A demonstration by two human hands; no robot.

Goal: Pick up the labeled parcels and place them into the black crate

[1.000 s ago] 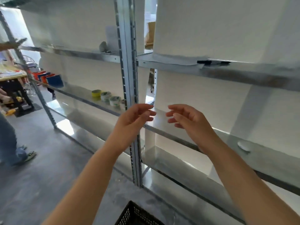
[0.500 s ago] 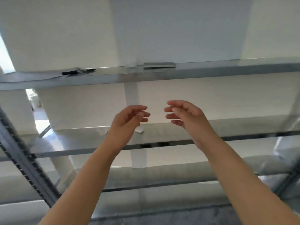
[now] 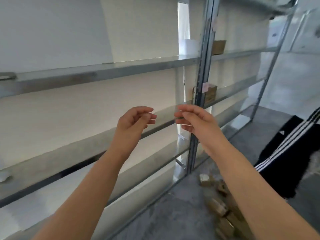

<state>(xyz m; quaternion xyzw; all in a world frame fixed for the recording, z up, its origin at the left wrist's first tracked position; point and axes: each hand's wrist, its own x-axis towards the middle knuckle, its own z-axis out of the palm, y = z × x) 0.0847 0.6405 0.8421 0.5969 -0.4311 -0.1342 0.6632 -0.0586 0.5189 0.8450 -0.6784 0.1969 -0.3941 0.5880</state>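
The left hand (image 3: 134,122) and right hand (image 3: 196,121) hover before a bare metal shelf (image 3: 86,73), fingers loosely curled, holding nothing. A labeled parcel (image 3: 210,94) sits further right, behind the upright post (image 3: 199,84); the black crate is out of view. A hasty reach could clip the post, or a foot catch the boxes on the floor (image 3: 216,205).

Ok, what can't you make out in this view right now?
Head view only:
1. Black crate: outside the frame.
2. Floor parcels: blurred, partly behind the right forearm; labels unreadable.
3. Shelf boxes: small, partly behind the upright post; labels unclear.
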